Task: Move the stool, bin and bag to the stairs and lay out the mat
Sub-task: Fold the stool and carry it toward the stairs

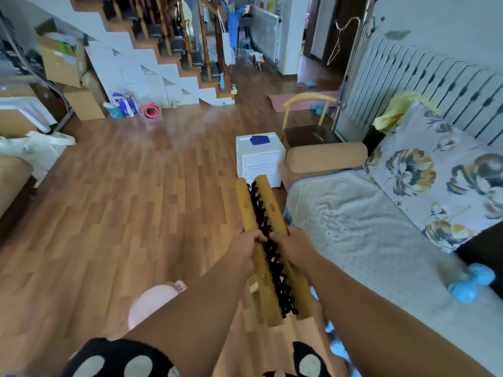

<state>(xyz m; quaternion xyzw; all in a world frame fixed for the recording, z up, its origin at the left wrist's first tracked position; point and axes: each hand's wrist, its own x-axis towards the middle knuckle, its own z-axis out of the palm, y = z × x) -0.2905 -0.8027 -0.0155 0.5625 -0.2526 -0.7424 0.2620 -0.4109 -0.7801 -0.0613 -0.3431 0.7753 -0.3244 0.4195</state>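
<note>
Two hands carry the folded stool (268, 240): left hand (249, 247) curled round the left wooden rail, right hand (290, 244) curled round the right rail, black woven seat bunched between them. Each grip is closed firmly on wood; stool is held off the floor, near centre-right of view, beside the sofa (367, 235).

Progress, judged from layout: stool is in transit, not yet at the stairs (174, 63), which stand far left-centre. A blue bin (116, 111) and a blue-and-white bag (125, 103) already sit at the foot of the stair wall; whether these are the task's bin and bag I cannot tell. A rolled pink mat (150, 111) lies just beside them, not laid out. A second pink mat (294, 102) lies flat on the far floor near the doorway; which one the task means is unclear. Remaining, as I read it: carry stool across, set it down, unroll mat.

Surroundings: open wooden floor (136, 200) between the person and the stairs. White drawer unit (258, 159) stands just ahead of the stool's far end, with a chair (307, 123) behind it; both are right of a straight line to the stairs. Cardboard boxes (62, 61) are stacked far left. A blue dumbbell (472, 281) rests on the sofa, near right. A pink round object (152, 300), partly hidden by the left forearm, lies on the near floor and could catch a foot.
</note>
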